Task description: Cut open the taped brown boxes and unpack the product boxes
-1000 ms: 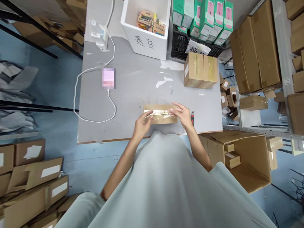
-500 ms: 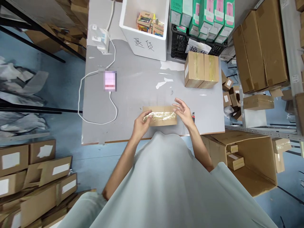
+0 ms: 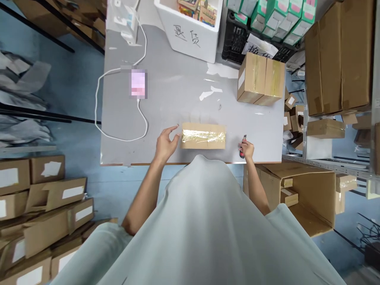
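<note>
A small cardboard box (image 3: 203, 136) with shiny clear tape along its top lies near the front edge of the table, in front of my body. Just left of it is my left hand (image 3: 166, 145), thumb and fingers apart, holding nothing; a narrow gap separates it from the box. To the right of the box, my right hand (image 3: 247, 149) has its fingers closed round a red and black box cutter (image 3: 243, 148). The cutter points away from me, at or just above the tabletop; I cannot tell which.
Two taped cartons (image 3: 260, 79) stand at the table's right rear. Behind them are a black crate (image 3: 233, 43) of green boxes and a white bin (image 3: 192, 37). A phone (image 3: 138, 84) on a white cable lies left. A large open carton (image 3: 308, 198) sits beyond the right front corner.
My right hand has left the taped box, moved right and taken hold of the box cutter. My left hand has let go of the box and drawn off to the left. The camera view has shifted.
</note>
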### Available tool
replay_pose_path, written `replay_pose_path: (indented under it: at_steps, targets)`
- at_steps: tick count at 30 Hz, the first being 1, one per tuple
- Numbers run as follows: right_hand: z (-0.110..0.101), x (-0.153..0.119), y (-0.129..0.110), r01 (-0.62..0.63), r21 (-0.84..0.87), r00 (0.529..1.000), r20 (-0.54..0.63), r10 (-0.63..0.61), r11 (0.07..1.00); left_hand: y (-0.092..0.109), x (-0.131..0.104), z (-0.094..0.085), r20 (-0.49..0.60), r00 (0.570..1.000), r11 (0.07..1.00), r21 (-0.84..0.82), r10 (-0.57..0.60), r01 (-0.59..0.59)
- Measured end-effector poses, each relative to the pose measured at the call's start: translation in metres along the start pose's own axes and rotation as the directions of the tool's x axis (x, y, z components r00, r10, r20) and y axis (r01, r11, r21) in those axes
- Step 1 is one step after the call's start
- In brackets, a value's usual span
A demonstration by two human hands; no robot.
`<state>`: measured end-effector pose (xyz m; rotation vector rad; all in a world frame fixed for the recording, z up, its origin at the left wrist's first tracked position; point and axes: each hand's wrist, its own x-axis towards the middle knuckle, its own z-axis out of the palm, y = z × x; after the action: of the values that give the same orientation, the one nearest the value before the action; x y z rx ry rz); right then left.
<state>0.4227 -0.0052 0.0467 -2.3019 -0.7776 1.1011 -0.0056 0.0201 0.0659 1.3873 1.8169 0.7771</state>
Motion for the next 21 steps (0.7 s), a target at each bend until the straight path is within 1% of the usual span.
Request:
replay_pose_path:
  at_steps: [2, 5, 8, 11, 14, 18, 20, 21]
  targets:
    - [-0.003, -0.001, 0.013, -0.043, -0.076, 0.999, -0.021, 0.042, 0.996, -0.006, -0.002, -0.002, -0.003, 1.000, 1.000, -0.005, -0.013, 0.013]
    - [-0.003, -0.002, 0.020, -0.077, -0.204, 0.994, -0.089, 0.060, 0.976, -0.010, -0.005, -0.003, -0.004, 1.000, 0.999, -0.035, -0.010, 0.010]
    - [0.003, 0.004, 0.019, -0.104, -0.314, 0.983, -0.176, 0.050, 0.944, -0.009, -0.009, -0.003, 0.020, 1.000, 0.998, -0.057, -0.006, 0.008]
    - [0.011, 0.012, 0.013, -0.131, -0.362, 0.974, -0.222, 0.051, 0.923, -0.006, -0.012, -0.002, 0.066, 0.998, 0.998, -0.061, -0.008, 0.012]
    - [0.015, 0.016, 0.004, -0.148, -0.345, 0.971, -0.228, 0.070, 0.927, -0.005, -0.013, -0.001, 0.108, 0.994, 0.998, -0.069, 0.010, -0.002]
    - [0.021, 0.007, -0.013, -0.073, -0.267, 0.986, -0.166, 0.028, 0.961, -0.008, -0.012, 0.001, 0.121, 0.992, 0.995, -0.104, 0.021, -0.008]
    - [0.025, -0.005, -0.023, -0.016, -0.167, 0.993, -0.118, -0.004, 0.986, -0.011, -0.011, 0.002, 0.119, 0.993, 0.992, -0.126, 0.027, -0.012]
    - [0.027, -0.012, -0.029, 0.012, -0.070, 0.997, -0.077, -0.018, 0.998, -0.013, -0.010, 0.002, 0.119, 0.992, 0.990, -0.140, 0.035, -0.018]
